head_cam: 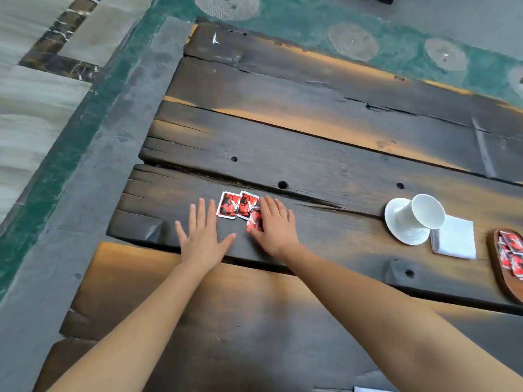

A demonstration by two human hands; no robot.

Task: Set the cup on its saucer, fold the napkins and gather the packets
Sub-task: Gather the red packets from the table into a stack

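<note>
so the right hand (276, 230) is lying flat, fingers straight, on one packet (254, 222), two more packets (237, 206) sitting between it and the flat, empty left hand (202, 236)

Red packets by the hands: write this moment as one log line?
left hand flat on dark wooden table | right hand resting on one of three red paper packets | white ceramic cup on white saucer

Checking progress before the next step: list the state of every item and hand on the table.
Cup: upright on saucer, looks empty.
Napkin: folded, flat beside saucer.
Loose packets: three, spread on table.
Tray: partly out of view.
Tray packets: heaped in tray.
Left hand: flat, fingers straight, left of loose packets.
Right hand: flat, fingers resting on one loose packet.
</note>
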